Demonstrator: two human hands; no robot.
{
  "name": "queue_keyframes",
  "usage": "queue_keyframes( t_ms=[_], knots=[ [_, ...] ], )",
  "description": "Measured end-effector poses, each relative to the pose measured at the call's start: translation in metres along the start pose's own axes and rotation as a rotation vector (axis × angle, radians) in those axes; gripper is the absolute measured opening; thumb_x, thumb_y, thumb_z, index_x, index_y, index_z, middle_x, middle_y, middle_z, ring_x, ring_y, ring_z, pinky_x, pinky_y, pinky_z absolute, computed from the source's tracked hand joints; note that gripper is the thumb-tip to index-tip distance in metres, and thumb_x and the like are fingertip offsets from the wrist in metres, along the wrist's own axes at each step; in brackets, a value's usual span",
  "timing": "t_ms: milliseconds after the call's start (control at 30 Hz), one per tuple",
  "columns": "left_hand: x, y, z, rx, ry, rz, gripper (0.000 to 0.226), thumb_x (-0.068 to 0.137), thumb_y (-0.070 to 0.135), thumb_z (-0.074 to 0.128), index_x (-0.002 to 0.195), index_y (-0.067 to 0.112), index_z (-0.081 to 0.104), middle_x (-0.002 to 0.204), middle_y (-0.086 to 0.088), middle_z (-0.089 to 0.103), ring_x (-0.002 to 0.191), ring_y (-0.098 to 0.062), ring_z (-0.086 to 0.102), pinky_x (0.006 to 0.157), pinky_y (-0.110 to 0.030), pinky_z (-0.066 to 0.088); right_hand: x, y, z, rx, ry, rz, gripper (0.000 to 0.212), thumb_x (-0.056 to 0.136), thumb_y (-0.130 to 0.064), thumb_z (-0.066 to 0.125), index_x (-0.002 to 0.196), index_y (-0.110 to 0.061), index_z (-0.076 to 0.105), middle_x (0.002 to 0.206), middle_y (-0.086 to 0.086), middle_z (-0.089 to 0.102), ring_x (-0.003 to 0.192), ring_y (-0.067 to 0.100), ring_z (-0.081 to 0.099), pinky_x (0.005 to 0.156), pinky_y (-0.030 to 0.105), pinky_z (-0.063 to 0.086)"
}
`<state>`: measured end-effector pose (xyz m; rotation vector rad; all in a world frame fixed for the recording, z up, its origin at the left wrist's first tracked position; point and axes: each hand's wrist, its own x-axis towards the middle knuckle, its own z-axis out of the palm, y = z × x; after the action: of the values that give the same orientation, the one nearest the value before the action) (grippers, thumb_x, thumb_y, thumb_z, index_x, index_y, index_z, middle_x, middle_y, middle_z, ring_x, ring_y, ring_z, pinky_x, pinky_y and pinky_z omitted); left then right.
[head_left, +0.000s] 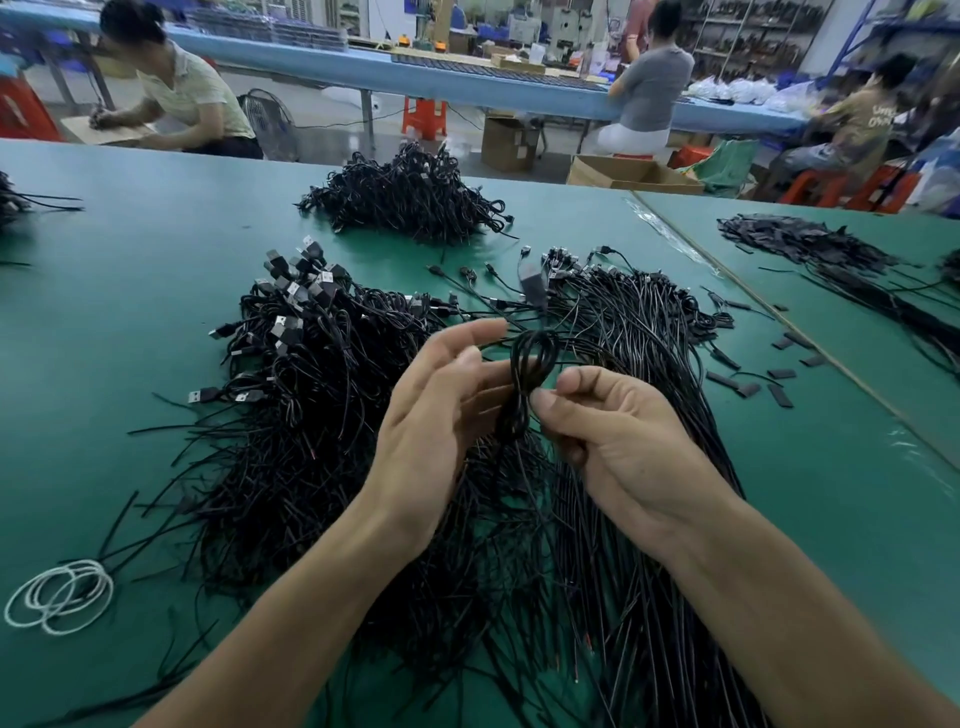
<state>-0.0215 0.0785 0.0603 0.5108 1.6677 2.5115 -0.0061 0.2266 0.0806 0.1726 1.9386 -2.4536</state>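
Green covering spreads across the bench (130, 322) of a busy workshop, and most of its middle lies under a broad cable heap (311, 441) of loose black leads. Directly above that heap, the looped cable (532, 358) is held up off the surface between both hands, its strands gathered into a narrow upright coil with the rounded end on top.

The right hand (618, 441) pinches the coil low down between thumb and forefinger, the other fingers curled in beneath. The left hand (436, 415) stands wide beside it, fingers nearly straight and palm turned toward the coil; whether the fingertips touch the strands is hard to tell.

On the far left part of the heap, USB plugs (291, 296) lie bunched together. Beyond the heap sits a second pile (410, 197) of bundled black cable. Near the heap's left edge lie white wire rings (60, 597). To the heap's right, short black sleeve pieces (779, 387) are scattered. Well beyond the heap, a seated person (182, 88) bends over other work near a long blue bench (322, 60).
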Motion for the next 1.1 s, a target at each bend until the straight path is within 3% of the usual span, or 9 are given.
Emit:
queue_keyframes(
  t_ms=[200, 267, 333, 467, 567, 633, 767, 1000, 1100],
  knots=[
    [-0.001, 0.001, 0.0, 0.144, 0.031, 0.108, 0.025, 0.098, 0.041, 0.046, 0.1, 0.023, 0.063, 0.088, -0.007, 0.077, 0.087, -0.018, 0.071, 0.082, -0.041, 0.047, 0.001, 0.006, -0.003, 0.118, -0.018, 0.077, 0.021, 0.061, -0.008, 0.073, 0.072, -0.018, 0.058, 0.067, 0.0, 0.061, 0.055, 0.007, 0.055, 0.048, 0.016, 0.041],
    [-0.003, -0.002, 0.001, 0.249, -0.016, 0.133, 0.019, 0.093, 0.038, 0.063, 0.097, 0.019, 0.06, 0.075, -0.004, 0.074, 0.072, -0.015, 0.07, 0.074, -0.037, 0.054, 0.002, 0.005, -0.003, 0.154, -0.019, 0.09, 0.021, 0.062, -0.007, 0.073, 0.072, -0.016, 0.057, 0.064, 0.002, 0.062, 0.052, 0.009, 0.057, 0.046, 0.017, 0.046],
    [-0.003, -0.008, 0.002, 0.359, -0.029, 0.136, 0.02, 0.085, 0.028, 0.075, 0.092, 0.018, 0.059, 0.067, -0.001, 0.072, 0.067, -0.027, 0.068, 0.072, -0.041, 0.054, 0.002, 0.002, -0.003, 0.19, -0.014, 0.051, 0.021, 0.065, -0.006, 0.072, 0.074, -0.014, 0.055, 0.06, 0.002, 0.063, 0.047, 0.01, 0.058, 0.044, 0.017, 0.046],
    [-0.002, -0.014, -0.003, 0.556, -0.055, 0.094, 0.015, 0.084, 0.028, 0.079, 0.082, 0.022, 0.064, 0.071, 0.005, 0.074, 0.065, -0.011, 0.07, 0.063, -0.031, 0.055, 0.0, -0.005, -0.006, 0.084, -0.003, -0.084, 0.022, 0.063, -0.012, 0.075, 0.074, -0.017, 0.056, 0.065, -0.004, 0.064, 0.055, 0.005, 0.056, 0.052, 0.016, 0.045],
    [-0.003, -0.016, -0.005, 0.652, -0.059, 0.038, 0.014, 0.088, 0.025, 0.076, 0.08, 0.029, 0.065, 0.068, 0.003, 0.073, 0.051, -0.009, 0.064, 0.046, -0.023, 0.048, -0.005, -0.007, -0.002, 0.032, -0.073, -0.174, 0.017, 0.064, -0.013, 0.077, 0.07, -0.021, 0.063, 0.07, 0.0, 0.066, 0.061, 0.006, 0.059, 0.059, 0.015, 0.048],
    [-0.004, -0.016, -0.003, 0.534, -0.045, -0.021, 0.013, 0.093, 0.019, 0.069, 0.087, 0.03, 0.066, 0.068, -0.006, 0.073, 0.047, -0.016, 0.064, 0.042, -0.022, 0.047, -0.008, -0.009, 0.003, -0.014, -0.127, -0.23, 0.016, 0.068, -0.012, 0.077, 0.066, -0.024, 0.066, 0.073, 0.0, 0.068, 0.068, 0.008, 0.063, 0.064, 0.017, 0.052],
    [0.002, -0.01, -0.003, 0.17, 0.051, -0.074, 0.013, 0.101, 0.008, 0.053, 0.097, -0.001, 0.062, 0.077, -0.013, 0.071, 0.065, -0.025, 0.071, 0.054, -0.03, 0.057, -0.012, -0.008, 0.008, -0.142, -0.158, -0.278, 0.024, 0.074, -0.002, 0.078, 0.068, -0.022, 0.065, 0.073, 0.0, 0.067, 0.069, 0.008, 0.061, 0.065, 0.017, 0.052],
    [0.006, 0.006, -0.006, -0.293, 0.073, -0.148, 0.028, 0.105, 0.028, 0.037, 0.094, 0.017, 0.06, 0.089, -0.004, 0.074, 0.082, -0.017, 0.069, 0.069, -0.029, 0.055, -0.012, -0.001, 0.005, -0.189, -0.085, -0.247, 0.028, 0.075, -0.002, 0.079, 0.067, -0.022, 0.063, 0.071, 0.002, 0.061, 0.069, 0.012, 0.056, 0.069, 0.019, 0.052],
    [0.006, 0.011, -0.008, -0.3, 0.039, -0.084, 0.03, 0.107, 0.03, 0.036, 0.089, 0.018, 0.058, 0.084, -0.005, 0.076, 0.087, -0.019, 0.07, 0.075, -0.03, 0.055, -0.011, 0.002, 0.005, -0.043, -0.064, -0.16, 0.023, 0.073, -0.004, 0.076, 0.068, -0.019, 0.059, 0.063, -0.003, 0.059, 0.057, 0.004, 0.054, 0.055, 0.011, 0.046]
  ],
)
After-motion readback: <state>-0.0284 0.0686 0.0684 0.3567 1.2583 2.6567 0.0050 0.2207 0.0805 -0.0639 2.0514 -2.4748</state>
